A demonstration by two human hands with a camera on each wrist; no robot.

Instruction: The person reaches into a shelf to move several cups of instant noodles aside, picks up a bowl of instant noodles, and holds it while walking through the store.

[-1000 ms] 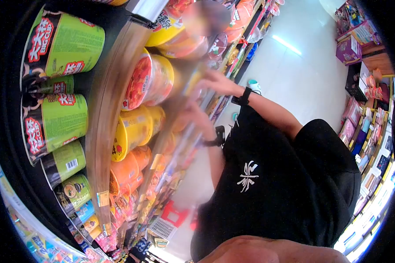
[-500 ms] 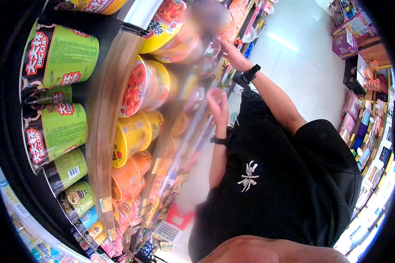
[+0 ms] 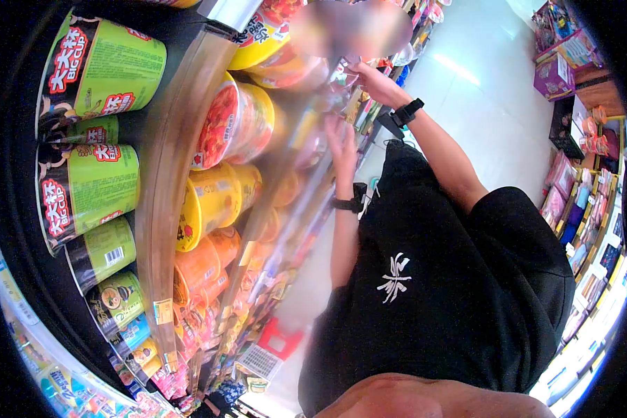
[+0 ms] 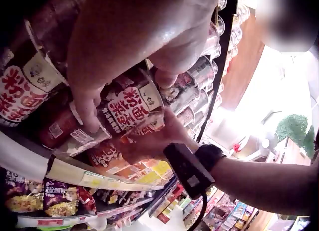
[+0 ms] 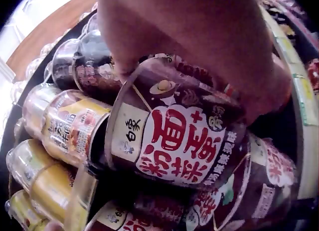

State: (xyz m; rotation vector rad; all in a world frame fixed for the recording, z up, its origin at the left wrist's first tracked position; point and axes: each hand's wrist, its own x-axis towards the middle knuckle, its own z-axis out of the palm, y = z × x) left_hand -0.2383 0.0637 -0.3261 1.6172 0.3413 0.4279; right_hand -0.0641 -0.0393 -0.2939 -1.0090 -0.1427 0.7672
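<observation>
In the left wrist view, the left hand (image 4: 144,31) reaches over a dark noodle cup (image 4: 124,109), its thumb and fingers on two sides of it. Under the same cup lies the right hand (image 4: 142,146), with a black wristband. The right wrist view has the right hand (image 5: 194,36) spread around a large dark cup (image 5: 179,146) with white and red lettering; its palm side is hidden. From the head, both the left hand (image 3: 341,143) and the right hand (image 3: 382,87) are at the shelf, where blur hides what they hold.
Similar dark cups (image 5: 269,191) sit beside the held one, and yellow cups (image 5: 75,131) stand in rows. A shelf edge (image 4: 94,178) runs below, over snack bags (image 4: 62,196). Green cups (image 3: 94,188) are at far left, the floor (image 3: 460,90) at right. Blurred shapes are at the top.
Both hands have moved up in the head view from a second ago, farther along the shelf. Since half a second ago, the left hand has come closer to the right hand.
</observation>
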